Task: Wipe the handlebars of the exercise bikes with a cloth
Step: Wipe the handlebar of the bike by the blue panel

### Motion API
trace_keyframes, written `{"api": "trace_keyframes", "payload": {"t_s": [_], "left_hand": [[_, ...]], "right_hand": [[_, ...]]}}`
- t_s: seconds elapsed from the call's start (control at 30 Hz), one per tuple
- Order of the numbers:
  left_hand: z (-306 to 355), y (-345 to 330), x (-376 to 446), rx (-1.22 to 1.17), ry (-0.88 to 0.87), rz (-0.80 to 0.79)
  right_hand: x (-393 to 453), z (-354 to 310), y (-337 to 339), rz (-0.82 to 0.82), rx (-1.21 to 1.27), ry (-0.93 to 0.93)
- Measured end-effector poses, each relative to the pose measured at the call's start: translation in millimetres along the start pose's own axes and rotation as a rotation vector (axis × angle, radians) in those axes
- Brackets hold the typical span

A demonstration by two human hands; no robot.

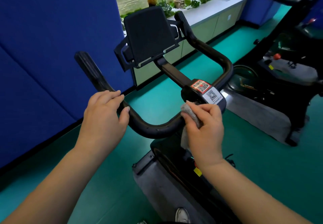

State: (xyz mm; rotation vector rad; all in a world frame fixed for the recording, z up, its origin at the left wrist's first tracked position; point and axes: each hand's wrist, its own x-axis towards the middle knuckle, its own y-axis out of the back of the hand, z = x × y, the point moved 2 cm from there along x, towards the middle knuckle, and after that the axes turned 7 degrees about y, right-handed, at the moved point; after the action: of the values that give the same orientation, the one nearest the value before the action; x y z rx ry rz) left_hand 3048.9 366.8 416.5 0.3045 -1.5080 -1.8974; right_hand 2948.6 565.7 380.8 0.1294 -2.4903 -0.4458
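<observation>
The grey cloth (191, 114) sits bunched against the near bar of the black handlebar (153, 127), just left of the centre clamp, with a loose tail hanging below the bar. Your right hand (203, 124) pinches that cloth, fingers curled around it and pressing it to the bar. Your left hand (104, 115) rests on the handlebar's left bend, fingers draped over the top and thumb underneath, holding only the bar. On the clamp to the right of the cloth are 2 QR code stickers (206, 91). Farther away, an empty black tablet holder (148, 35) stands tilted above the stem. A blue wall panel (52, 31) fills the left, green floor (262, 154) lies beneath, and a second exercise bike (286, 63) stands to the far right.
</observation>
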Motion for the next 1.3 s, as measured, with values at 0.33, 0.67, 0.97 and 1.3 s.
{"api": "trace_keyframes", "payload": {"t_s": [0.33, 0.67, 0.97, 1.3], "left_hand": [[-7.3, -0.2, 2.9, -0.032, -0.057, -0.005], [-13.8, -1.3, 3.5, -0.044, -0.097, -0.003], [-16.0, -3.7, 2.8, -0.027, -0.121, 0.009], [-16.9, -4.2, 1.8, -0.056, -0.135, 0.02]], "right_hand": [[9.2, 9.8, -0.9, 0.1, -0.092, 0.047], [-13.3, 6.9, -6.1, 0.125, 0.024, -0.048], [-39.8, -4.3, -26.2, 0.248, 0.261, -0.318], [-48.6, -25.2, -25.7, 0.076, 0.2, -0.112]]}}
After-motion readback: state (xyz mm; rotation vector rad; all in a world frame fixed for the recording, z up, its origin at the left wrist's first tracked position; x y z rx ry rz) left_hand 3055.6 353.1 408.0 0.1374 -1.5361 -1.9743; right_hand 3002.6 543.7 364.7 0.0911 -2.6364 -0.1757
